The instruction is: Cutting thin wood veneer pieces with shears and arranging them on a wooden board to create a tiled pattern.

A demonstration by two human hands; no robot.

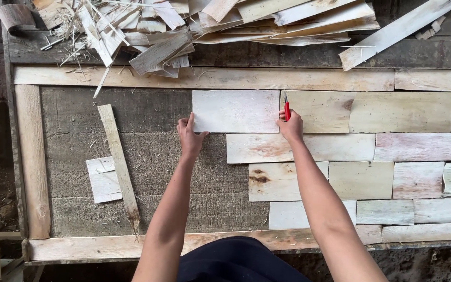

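Observation:
A pale rectangular veneer sheet (235, 110) lies in the top row inside a wooden frame (32, 156). My left hand (190, 136) presses its lower left corner with the fingers spread. My right hand (291, 125) rests at the sheet's right edge and grips a red-handled cutter (287, 108) that points up along the seam. Rows of similar veneer pieces (361, 180) fill the frame to the right, overlapping like bricks.
A heap of veneer offcuts and shavings (184, 26) lies along the far side. A narrow wooden strip (119, 164) and a small white piece (103, 180) rest on the rough grey mat (79, 115) at the left.

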